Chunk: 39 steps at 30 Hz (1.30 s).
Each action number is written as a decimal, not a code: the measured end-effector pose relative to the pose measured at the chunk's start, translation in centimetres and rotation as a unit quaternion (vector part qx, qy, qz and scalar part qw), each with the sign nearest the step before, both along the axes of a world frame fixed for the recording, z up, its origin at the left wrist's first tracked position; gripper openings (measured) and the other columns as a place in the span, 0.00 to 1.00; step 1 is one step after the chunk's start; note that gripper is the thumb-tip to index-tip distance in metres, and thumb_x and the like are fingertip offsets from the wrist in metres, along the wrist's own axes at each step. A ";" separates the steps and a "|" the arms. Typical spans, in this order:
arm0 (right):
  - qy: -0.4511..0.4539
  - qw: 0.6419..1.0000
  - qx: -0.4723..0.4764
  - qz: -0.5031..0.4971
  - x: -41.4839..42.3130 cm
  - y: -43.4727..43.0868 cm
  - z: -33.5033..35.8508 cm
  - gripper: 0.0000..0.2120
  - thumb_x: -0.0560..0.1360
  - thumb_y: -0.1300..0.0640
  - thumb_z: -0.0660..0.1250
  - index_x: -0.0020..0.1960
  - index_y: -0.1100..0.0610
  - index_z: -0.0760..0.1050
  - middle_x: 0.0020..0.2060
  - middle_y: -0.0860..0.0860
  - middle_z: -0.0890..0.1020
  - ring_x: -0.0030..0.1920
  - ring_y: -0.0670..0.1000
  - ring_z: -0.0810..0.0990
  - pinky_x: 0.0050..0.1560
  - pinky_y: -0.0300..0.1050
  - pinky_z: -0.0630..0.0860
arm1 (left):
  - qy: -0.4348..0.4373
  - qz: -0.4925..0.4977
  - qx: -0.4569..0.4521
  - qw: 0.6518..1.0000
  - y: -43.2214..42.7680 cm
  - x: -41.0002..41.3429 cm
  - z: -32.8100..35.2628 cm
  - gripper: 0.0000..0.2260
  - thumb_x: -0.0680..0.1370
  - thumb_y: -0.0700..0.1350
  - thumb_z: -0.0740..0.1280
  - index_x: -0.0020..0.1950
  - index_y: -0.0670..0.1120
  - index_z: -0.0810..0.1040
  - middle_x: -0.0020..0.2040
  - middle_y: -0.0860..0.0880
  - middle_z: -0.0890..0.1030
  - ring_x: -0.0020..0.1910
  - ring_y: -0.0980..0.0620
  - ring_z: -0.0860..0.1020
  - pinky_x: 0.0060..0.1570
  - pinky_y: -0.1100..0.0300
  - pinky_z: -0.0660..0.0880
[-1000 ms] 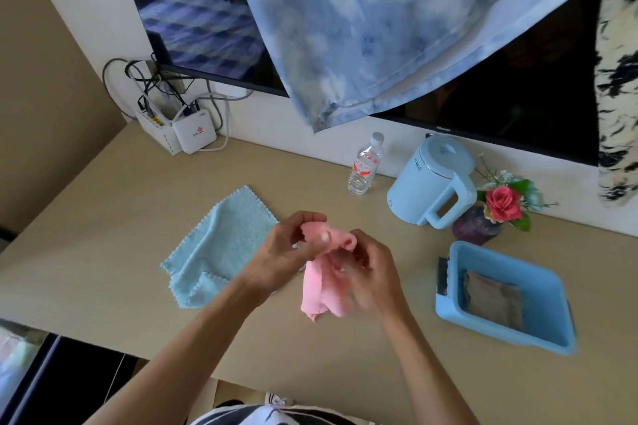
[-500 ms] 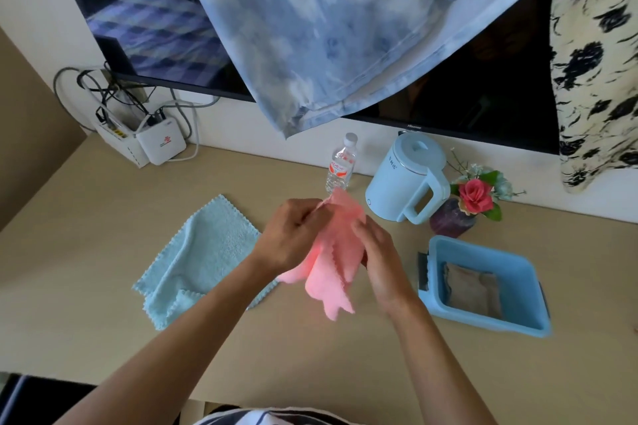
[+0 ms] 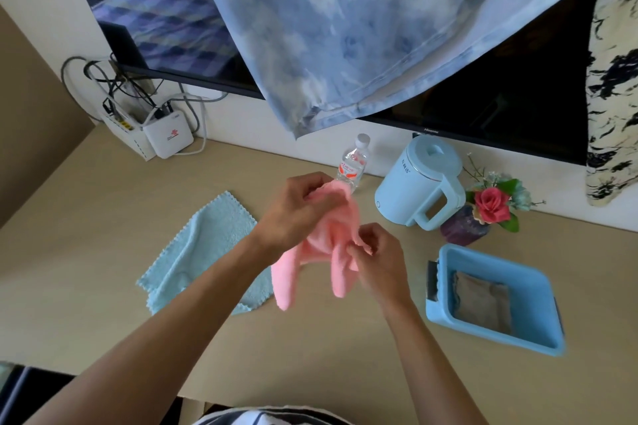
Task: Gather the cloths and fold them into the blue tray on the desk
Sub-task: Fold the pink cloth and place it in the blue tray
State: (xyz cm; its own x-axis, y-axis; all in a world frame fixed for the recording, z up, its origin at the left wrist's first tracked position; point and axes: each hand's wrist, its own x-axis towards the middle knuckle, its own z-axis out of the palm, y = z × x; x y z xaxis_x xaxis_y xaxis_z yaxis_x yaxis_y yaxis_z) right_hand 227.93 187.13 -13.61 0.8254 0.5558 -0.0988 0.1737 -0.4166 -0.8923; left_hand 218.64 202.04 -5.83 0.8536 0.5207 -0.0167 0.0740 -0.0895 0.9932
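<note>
Both bare hands hold a pink cloth [image 3: 326, 245] in the air above the beige table [image 3: 86, 272]. The left hand [image 3: 297, 210] grips the cloth's upper part, its fingers [image 3: 310, 188] curled closed around a bunched edge. The right hand [image 3: 378, 259] sits lower and to the right, its fingers [image 3: 362, 240] pinched on another edge of the same cloth. Between and below the hands the pink fabric hangs in two loose lobes that do not reach the tabletop.

A light blue cloth [image 3: 203, 252] with a scalloped border lies rumpled on the table to the left, partly hidden behind the left forearm. The blue tray [image 3: 497, 335] rests on the table to the right of the hands, well apart from the pink cloth, and a folded brownish cloth [image 3: 483, 300] lies flat inside it.

Along the wall behind stand a small clear water bottle [image 3: 354, 164] with a white cap, a pale blue electric kettle [image 3: 419, 183], and a dark purple vase [image 3: 461, 228] holding a pink rose [image 3: 492, 205]. A white router [image 3: 169, 136] with tangled cables sits at the far left corner. A blue-and-white mottled fabric [image 3: 362, 28] hangs over the dark television screen [image 3: 518, 114] above.
</note>
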 end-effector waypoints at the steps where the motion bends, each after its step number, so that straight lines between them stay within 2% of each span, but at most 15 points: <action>1: -0.013 1.000 -0.004 -0.003 0.3 -0.2 -0.4 0.12 0.69 0.66 0.67 0.34 0.50 0.72 0.26 0.40 0.78 0.28 0.40 0.74 0.31 0.29 0.69 | 0.002 -0.001 -0.005 1.000 0.3 -0.1 0.0 0.11 0.76 0.48 0.71 0.46 0.39 0.81 0.40 0.39 0.83 0.38 0.46 0.80 0.41 0.50 0.76; 3: -0.022 1.000 -0.003 -0.003 1.1 -0.9 -0.9 0.12 0.71 0.66 0.67 0.35 0.51 0.74 0.26 0.41 0.78 0.29 0.39 0.74 0.32 0.29 0.68 | 0.001 -0.005 -0.009 1.000 0.7 -0.2 -0.2 0.13 0.77 0.48 0.73 0.42 0.39 0.81 0.38 0.39 0.82 0.36 0.45 0.80 0.37 0.51 0.75; 7: -0.043 0.999 0.000 0.000 2.9 -2.7 -1.2 0.10 0.75 0.63 0.70 0.38 0.51 0.78 0.28 0.44 0.80 0.31 0.39 0.77 0.34 0.31 0.70 | -0.008 -0.008 -0.006 1.000 1.6 -0.5 -1.2 0.22 0.80 0.48 0.69 0.38 0.30 0.72 0.34 0.44 0.69 0.33 0.50 0.67 0.33 0.57 0.62; 9: -0.058 0.998 -0.012 0.000 3.9 -3.5 -1.1 0.09 0.77 0.61 0.69 0.38 0.54 0.78 0.28 0.45 0.78 0.31 0.42 0.74 0.33 0.33 0.68 | -0.007 0.001 0.026 1.000 2.1 -0.4 -2.0 0.22 0.81 0.47 0.67 0.37 0.31 0.69 0.34 0.46 0.64 0.33 0.51 0.63 0.31 0.58 0.59; 11: -0.084 0.996 -0.020 -0.008 4.7 -4.3 -0.8 0.10 0.79 0.58 0.68 0.39 0.52 0.76 0.29 0.44 0.76 0.32 0.40 0.72 0.34 0.37 0.67 | 0.006 0.013 0.039 0.999 2.6 -0.4 -2.7 0.15 0.82 0.44 0.66 0.39 0.35 0.76 0.34 0.47 0.70 0.34 0.52 0.67 0.34 0.61 0.63; 13: -0.138 0.990 -0.020 -0.019 5.4 -5.0 -0.3 0.11 0.79 0.54 0.67 0.38 0.52 0.73 0.30 0.45 0.75 0.33 0.40 0.73 0.36 0.43 0.67 | 0.012 0.026 0.027 0.999 2.9 -0.2 -3.4 0.09 0.81 0.42 0.67 0.46 0.37 0.82 0.40 0.45 0.80 0.40 0.51 0.75 0.44 0.58 0.70; 17: -0.245 0.969 -0.019 0.008 6.4 -6.6 0.7 0.19 0.77 0.44 0.68 0.39 0.58 0.68 0.27 0.48 0.72 0.29 0.50 0.69 0.33 0.53 0.70 | -0.003 0.012 0.012 1.000 3.0 -0.6 -4.6 0.10 0.81 0.40 0.66 0.49 0.34 0.82 0.45 0.29 0.81 0.43 0.47 0.78 0.48 0.53 0.71; 19: -0.264 0.963 -0.022 0.040 6.4 -7.9 0.8 0.23 0.74 0.38 0.69 0.36 0.55 0.65 0.25 0.46 0.66 0.28 0.49 0.64 0.30 0.53 0.68 | -0.008 0.001 0.007 1.000 3.0 -1.2 -5.6 0.09 0.81 0.41 0.67 0.48 0.37 0.82 0.43 0.33 0.82 0.42 0.50 0.78 0.46 0.57 0.72; 22: -0.220 0.963 -0.086 0.125 5.3 -10.2 -0.1 0.24 0.68 0.31 0.69 0.36 0.50 0.65 0.23 0.45 0.66 0.26 0.44 0.63 0.27 0.43 0.65 | 0.018 -0.043 0.017 0.999 2.7 -3.2 -7.9 0.08 0.81 0.44 0.67 0.46 0.41 0.83 0.37 0.51 0.82 0.38 0.58 0.78 0.42 0.68 0.72; 25: -0.153 0.941 -0.222 0.204 3.1 -12.5 -2.8 0.16 0.67 0.40 0.75 0.41 0.48 0.73 0.31 0.44 0.79 0.32 0.42 0.76 0.33 0.37 0.71 | 0.106 -0.107 0.084 0.985 1.6 -6.2 -11.5 0.07 0.80 0.45 0.68 0.46 0.46 0.85 0.42 0.54 0.86 0.43 0.57 0.83 0.49 0.66 0.76; 28: -0.070 0.918 -0.293 0.257 0.6 -14.7 -6.1 0.10 0.66 0.48 0.76 0.42 0.46 0.75 0.33 0.43 0.78 0.36 0.44 0.77 0.35 0.37 0.69 | 0.202 -0.180 0.100 0.958 -0.1 -9.6 -15.2 0.05 0.79 0.48 0.70 0.47 0.52 0.86 0.47 0.60 0.86 0.50 0.63 0.83 0.53 0.71 0.75; 33: 0.023 0.885 -0.352 0.303 -2.5 -16.9 -10.4 0.11 0.66 0.52 0.72 0.47 0.53 0.81 0.39 0.43 0.76 0.40 0.45 0.76 0.38 0.37 0.68 | 0.299 -0.230 0.075 0.923 -2.4 -13.1 -19.3 0.06 0.79 0.47 0.70 0.43 0.55 0.85 0.45 0.62 0.86 0.48 0.67 0.82 0.51 0.78 0.71; 35: 0.041 0.881 -0.358 0.308 -2.8 -17.1 -11.2 0.05 0.67 0.54 0.71 0.41 0.52 0.76 0.39 0.43 0.74 0.41 0.47 0.75 0.40 0.42 0.68 | 0.312 -0.227 0.072 0.920 -2.5 -13.5 -20.3 0.08 0.79 0.47 0.70 0.40 0.55 0.83 0.41 0.59 0.86 0.43 0.66 0.82 0.49 0.76 0.72; 37: 0.040 0.885 -0.355 0.299 -2.5 -16.9 -11.5 0.07 0.69 0.56 0.69 0.37 0.53 0.71 0.39 0.46 0.74 0.42 0.51 0.76 0.43 0.47 0.70 | 0.315 -0.208 0.078 0.923 -2.1 -13.4 -21.0 0.10 0.79 0.48 0.70 0.37 0.55 0.82 0.36 0.59 0.84 0.38 0.65 0.80 0.46 0.70 0.74; 39: 0.014 0.893 -0.354 0.277 -1.8 -16.5 -11.7 0.06 0.71 0.59 0.67 0.37 0.52 0.72 0.37 0.46 0.75 0.42 0.53 0.77 0.41 0.47 0.71 | 0.321 -0.170 0.090 0.927 -1.6 -12.7 -21.5 0.10 0.79 0.47 0.71 0.37 0.55 0.81 0.36 0.57 0.84 0.39 0.61 0.81 0.45 0.64 0.75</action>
State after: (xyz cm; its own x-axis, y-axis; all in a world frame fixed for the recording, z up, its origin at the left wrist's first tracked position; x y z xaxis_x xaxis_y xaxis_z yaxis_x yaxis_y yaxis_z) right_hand 226.12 170.64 -25.29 0.4356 0.6677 -0.6037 0.5102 -0.7357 -0.4455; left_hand 205.97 200.40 -27.33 0.8131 0.2671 -0.5173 0.5822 -0.3752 0.7213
